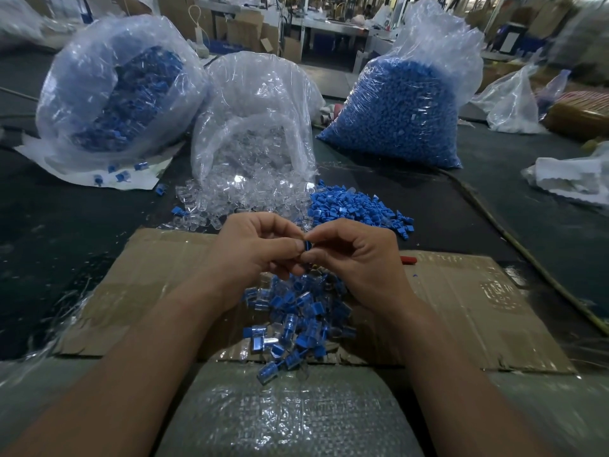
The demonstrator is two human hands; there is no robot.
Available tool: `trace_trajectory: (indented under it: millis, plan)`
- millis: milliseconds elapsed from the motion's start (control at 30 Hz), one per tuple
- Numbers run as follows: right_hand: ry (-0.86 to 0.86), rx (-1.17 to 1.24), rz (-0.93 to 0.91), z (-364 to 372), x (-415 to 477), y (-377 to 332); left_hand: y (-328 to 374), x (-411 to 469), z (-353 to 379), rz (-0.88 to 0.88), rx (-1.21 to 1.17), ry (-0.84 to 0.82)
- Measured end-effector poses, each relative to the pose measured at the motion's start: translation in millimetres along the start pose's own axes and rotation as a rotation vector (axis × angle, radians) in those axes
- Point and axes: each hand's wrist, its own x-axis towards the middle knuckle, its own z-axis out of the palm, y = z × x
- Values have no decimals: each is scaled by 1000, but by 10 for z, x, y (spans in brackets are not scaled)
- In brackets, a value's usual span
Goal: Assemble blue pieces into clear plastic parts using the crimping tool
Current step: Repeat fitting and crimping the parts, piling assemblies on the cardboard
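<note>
Both hands are raised over the cardboard sheet (461, 308), which lies on the dark desk (66, 232).

Left hand (253, 249): fingers curled, grip pinching a small blue piece (308, 245) between thumb and forefinger.

Right hand (356, 255): fingers curled likewise, grip pinching the same blue piece from the other side. The fingertips of the two hands meet at it. The fingers hide most of the piece, so I cannot tell whether a clear part is fitted on it.

Directly below the hands, on the cardboard sheet: pile of joined pieces (296, 318), blue set in clear. It spills over the near edge onto bubble wrap (283, 413).

Beyond the hands, on the desk: heap of clear parts (224, 199) to the left and heap of loose blue pieces (352, 206) to the right, the two heaps touching.

Behind the clear heap is an open bag of clear parts (253, 120), its mouth spilling into the heap. To its right stands a full bag of blue pieces (398, 113), upright. To its left a third bag (122, 94) lies tilted, with blue-and-clear pieces inside, on a white sheet (66, 166). A few pieces lie loose on that sheet.

Red object (408, 259) on the cardboard sheet just beside the right hand, mostly hidden; cannot identify it.
</note>
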Motion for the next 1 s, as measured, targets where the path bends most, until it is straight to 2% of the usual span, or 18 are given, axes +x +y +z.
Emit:
trace_trajectory:
  millis: [667,1000]
  plan:
    - [14,-20,-3,-21,-9,16,4,0,-30,-9,-76,-43]
    - [24,-159,-74,-24,9,73,-30,13,-36,-8,-31,-50]
